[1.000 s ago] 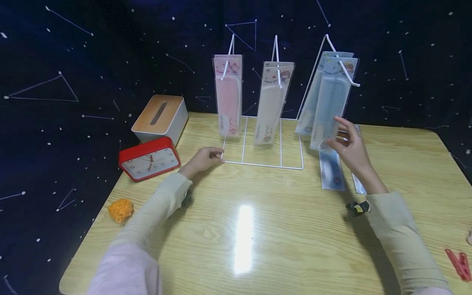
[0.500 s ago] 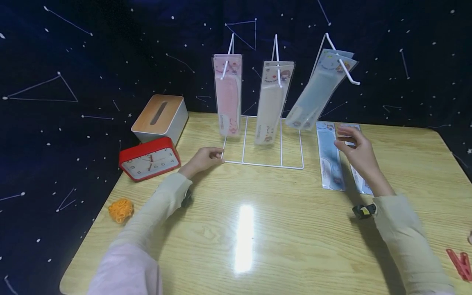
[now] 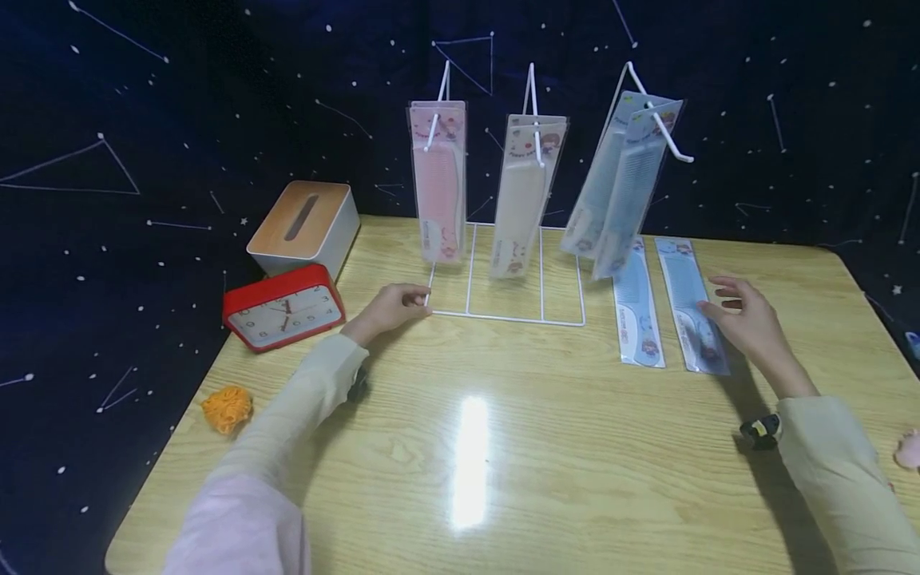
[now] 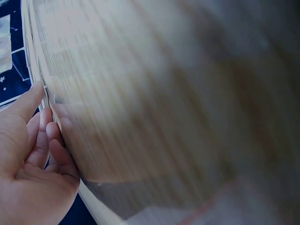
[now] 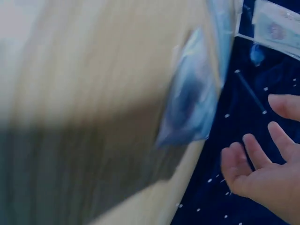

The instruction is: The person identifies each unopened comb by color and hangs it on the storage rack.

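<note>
**Head view: right hand over flat blue comb packs, left hand steadying rack**

Head view, centre frame: white wire rack (image 3: 507, 318) on wooden table (image 3: 467, 447). Left hand (image 3: 388, 307) at the rack's lower-left base corner, fingers curled round the wire (left wrist view agrees, though blurred). Holds the rack down.

Right hand (image 3: 747, 323) right of centre, fingers loosely spread, holding nothing, hovering at or just touching the right blue comb pack (image 3: 691, 303) lying flat on the table. Cannot tell whether there is real contact. Second flat blue pack (image 3: 636, 307) just beside it, left. Right wrist view too blurred to settle it.

On the hooks: pink comb packs (image 3: 438, 188) left, cream packs (image 3: 523, 196) middle, blue packs (image 3: 618, 192) right, the blue ones tilted off vertical.

Judged step: picking up a flat blue pack. To do well:
- pinch near the top end with the hang hole, not mid-body (film looks slippery)
- slide one edge up to get a fingertip under
- keep rack pinned with left hand
- let tilted packs hang straight before approaching that hook

Left of frame: red clock (image 3: 282, 307), tissue box (image 3: 303, 228), orange hair ties (image 3: 226, 407).
</note>
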The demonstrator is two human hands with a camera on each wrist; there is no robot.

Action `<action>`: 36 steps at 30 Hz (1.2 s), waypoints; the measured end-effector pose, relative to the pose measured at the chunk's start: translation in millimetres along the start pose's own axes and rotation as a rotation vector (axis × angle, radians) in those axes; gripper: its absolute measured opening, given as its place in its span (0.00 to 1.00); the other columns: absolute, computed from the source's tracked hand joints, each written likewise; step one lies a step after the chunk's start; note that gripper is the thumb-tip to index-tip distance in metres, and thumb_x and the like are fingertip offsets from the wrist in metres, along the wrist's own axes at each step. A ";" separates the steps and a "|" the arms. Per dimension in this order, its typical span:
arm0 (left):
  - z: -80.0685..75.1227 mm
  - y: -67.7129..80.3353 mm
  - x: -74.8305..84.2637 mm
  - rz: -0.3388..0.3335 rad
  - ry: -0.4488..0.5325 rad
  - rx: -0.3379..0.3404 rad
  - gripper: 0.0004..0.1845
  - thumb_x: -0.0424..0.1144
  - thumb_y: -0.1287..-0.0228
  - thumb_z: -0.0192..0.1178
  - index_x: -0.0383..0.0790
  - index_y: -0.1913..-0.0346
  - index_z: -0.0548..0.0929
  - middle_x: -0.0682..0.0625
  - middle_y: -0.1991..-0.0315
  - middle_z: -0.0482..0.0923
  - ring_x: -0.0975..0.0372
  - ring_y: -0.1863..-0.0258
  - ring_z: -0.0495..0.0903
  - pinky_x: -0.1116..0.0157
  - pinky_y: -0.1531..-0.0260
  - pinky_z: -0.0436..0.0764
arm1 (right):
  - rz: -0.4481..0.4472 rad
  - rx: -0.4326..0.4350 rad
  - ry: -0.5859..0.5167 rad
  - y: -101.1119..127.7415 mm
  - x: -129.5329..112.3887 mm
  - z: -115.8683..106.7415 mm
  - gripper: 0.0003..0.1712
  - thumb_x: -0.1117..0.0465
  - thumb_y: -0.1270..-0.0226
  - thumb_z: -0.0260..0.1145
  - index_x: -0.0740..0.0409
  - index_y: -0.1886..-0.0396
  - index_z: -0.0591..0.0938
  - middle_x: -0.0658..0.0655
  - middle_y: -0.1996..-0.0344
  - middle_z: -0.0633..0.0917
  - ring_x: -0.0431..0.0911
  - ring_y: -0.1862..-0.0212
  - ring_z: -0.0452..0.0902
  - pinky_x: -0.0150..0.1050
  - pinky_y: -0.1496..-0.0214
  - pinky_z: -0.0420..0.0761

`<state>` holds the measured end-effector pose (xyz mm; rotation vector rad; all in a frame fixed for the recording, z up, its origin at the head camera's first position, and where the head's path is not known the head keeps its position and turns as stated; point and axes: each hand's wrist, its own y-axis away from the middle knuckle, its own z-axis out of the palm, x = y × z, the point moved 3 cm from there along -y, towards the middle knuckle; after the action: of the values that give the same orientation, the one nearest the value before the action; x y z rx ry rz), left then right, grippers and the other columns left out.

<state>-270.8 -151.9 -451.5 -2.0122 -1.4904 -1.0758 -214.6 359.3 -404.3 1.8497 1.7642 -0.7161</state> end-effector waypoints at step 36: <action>-1.3 2.0 3.2 0.003 0.020 0.007 0.24 0.34 0.39 0.64 0.28 0.41 0.75 0.44 0.62 0.78 0.59 0.62 0.74 0.65 0.56 0.74 | 0.074 -0.333 0.207 -7.4 25.9 12.0 0.44 0.53 0.39 0.67 0.74 0.33 0.58 0.87 0.37 0.51 0.79 0.36 0.44 0.71 0.38 0.50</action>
<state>-268.9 -151.6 -448.0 -1.9926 -1.4782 -1.0855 -221.8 371.0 -430.4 1.7959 1.8006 -0.1909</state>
